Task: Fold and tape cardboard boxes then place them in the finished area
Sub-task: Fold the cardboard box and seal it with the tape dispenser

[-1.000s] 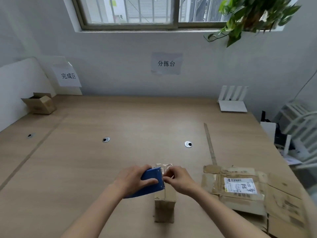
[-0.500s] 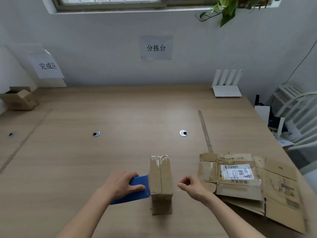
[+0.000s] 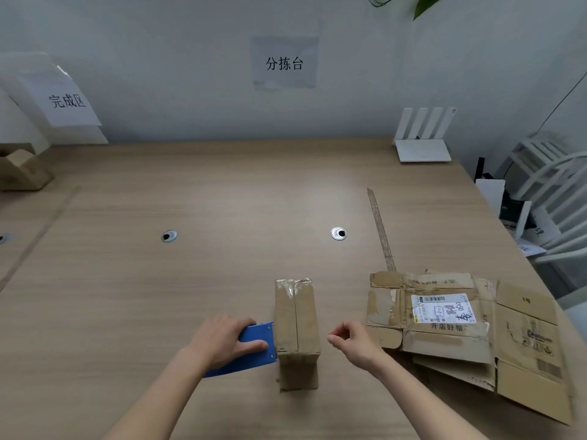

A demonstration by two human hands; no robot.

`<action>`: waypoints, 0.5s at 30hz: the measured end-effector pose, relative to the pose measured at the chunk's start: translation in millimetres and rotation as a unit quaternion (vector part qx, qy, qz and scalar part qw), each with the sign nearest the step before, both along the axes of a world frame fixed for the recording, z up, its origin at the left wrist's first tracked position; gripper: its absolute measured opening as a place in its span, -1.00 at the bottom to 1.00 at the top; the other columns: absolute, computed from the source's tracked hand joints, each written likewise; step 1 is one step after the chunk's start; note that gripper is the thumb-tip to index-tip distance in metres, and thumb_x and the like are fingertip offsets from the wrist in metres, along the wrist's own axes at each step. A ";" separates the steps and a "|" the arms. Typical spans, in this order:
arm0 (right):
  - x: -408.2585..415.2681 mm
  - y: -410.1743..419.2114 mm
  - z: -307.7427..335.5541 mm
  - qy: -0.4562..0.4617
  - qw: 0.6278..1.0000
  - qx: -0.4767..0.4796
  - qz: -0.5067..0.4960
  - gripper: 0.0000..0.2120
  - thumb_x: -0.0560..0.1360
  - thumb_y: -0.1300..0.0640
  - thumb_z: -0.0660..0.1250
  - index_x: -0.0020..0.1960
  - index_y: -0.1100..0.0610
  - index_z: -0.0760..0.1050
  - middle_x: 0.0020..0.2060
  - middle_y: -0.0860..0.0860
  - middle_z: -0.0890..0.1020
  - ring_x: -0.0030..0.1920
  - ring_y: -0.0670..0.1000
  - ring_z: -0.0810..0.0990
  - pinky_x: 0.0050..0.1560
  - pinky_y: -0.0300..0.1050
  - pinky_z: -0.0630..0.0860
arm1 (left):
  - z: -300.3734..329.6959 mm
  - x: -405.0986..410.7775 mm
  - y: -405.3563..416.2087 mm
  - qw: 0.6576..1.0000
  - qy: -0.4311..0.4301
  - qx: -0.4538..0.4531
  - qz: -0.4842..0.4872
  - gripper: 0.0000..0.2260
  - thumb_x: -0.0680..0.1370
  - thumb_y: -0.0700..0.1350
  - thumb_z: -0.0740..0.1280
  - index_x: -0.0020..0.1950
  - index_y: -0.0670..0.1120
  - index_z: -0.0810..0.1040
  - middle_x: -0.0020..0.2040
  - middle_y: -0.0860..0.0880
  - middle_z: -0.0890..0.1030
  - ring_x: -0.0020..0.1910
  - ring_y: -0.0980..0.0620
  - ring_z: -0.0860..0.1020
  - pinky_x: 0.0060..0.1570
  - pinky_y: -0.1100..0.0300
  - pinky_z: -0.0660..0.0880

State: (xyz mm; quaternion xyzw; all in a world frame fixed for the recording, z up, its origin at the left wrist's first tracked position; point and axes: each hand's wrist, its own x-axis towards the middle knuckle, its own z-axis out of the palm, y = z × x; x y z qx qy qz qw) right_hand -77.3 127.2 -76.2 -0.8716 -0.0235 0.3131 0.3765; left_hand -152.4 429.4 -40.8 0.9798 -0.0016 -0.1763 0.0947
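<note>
A small brown cardboard box (image 3: 297, 325) stands on the wooden table (image 3: 222, 192), with clear tape over its top seam. My left hand (image 3: 222, 339) grips a blue tape dispenser (image 3: 254, 349) that rests on the table against the box's left side. My right hand (image 3: 354, 342) hovers just right of the box with loosely curled fingers and holds nothing. Several flattened cardboard boxes (image 3: 470, 331) lie in a pile to the right; the top one has a white label.
An open folded box (image 3: 19, 171) sits at the far left below a paper sign (image 3: 66, 101). A strip of tape (image 3: 381, 230) lies on the table. A white router (image 3: 422, 138) stands at the back right. White chairs (image 3: 552, 192) are beyond the right edge.
Both hands came off the top of the box. The left one lowered the dispenser to the table on the box's left; the right one drew away to the right.
</note>
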 end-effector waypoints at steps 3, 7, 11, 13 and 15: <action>-3.4 5.2 -11.3 -0.011 0.999 -0.035 -0.009 -0.89 0.56 0.03 0.42 -0.02 0.06 0.60 -0.09 -0.03 0.65 -0.02 -0.03 0.60 0.06 -0.11 0.53 | -10.7 1.5 -0.6 1.000 0.011 0.010 -0.001 -0.45 0.46 0.51 0.11 0.21 0.19 0.53 -0.01 0.12 0.65 -0.13 0.11 0.57 -0.14 0.16 0.48; -17.5 25.7 -28.0 -0.008 0.997 -0.042 -0.061 -0.96 0.58 0.03 0.38 0.00 -0.01 0.57 -0.03 -0.06 0.64 0.06 -0.03 0.58 0.11 -0.16 0.49 | -22.1 2.1 -5.2 1.000 0.020 0.010 0.010 -0.45 0.47 0.50 0.11 0.18 0.15 0.54 -0.03 0.12 0.64 -0.15 0.11 0.56 -0.17 0.17 0.48; -23.9 41.6 -40.7 0.034 0.990 -0.039 -0.130 -0.81 0.61 0.12 0.32 0.19 0.11 0.59 0.12 0.05 0.67 0.19 0.07 0.61 0.23 -0.11 0.51 | -26.5 6.3 -12.2 1.000 0.019 0.001 0.010 -0.43 0.45 0.51 0.09 0.16 0.14 0.54 -0.05 0.12 0.64 -0.17 0.09 0.57 -0.17 0.15 0.49; -21.5 41.0 -40.9 0.053 0.989 -0.062 -0.123 -0.59 0.62 0.11 0.29 0.43 0.19 0.43 0.28 0.11 0.59 0.31 0.11 0.55 0.34 -0.08 0.44 | -27.4 6.5 -11.7 1.000 0.016 -0.002 0.011 -0.43 0.44 0.52 0.09 0.15 0.14 0.54 -0.07 0.12 0.63 -0.19 0.11 0.56 -0.24 0.20 0.42; -18.2 42.2 -36.3 0.020 0.990 -0.086 -0.112 -0.43 0.64 0.08 0.26 0.59 0.18 0.21 0.49 0.09 0.42 0.47 0.10 0.40 0.45 -0.09 0.33 | -29.1 4.4 -10.6 1.000 0.018 -0.010 0.017 -0.42 0.44 0.53 0.09 0.17 0.15 0.54 -0.06 0.13 0.63 -0.19 0.13 0.56 -0.21 0.20 0.45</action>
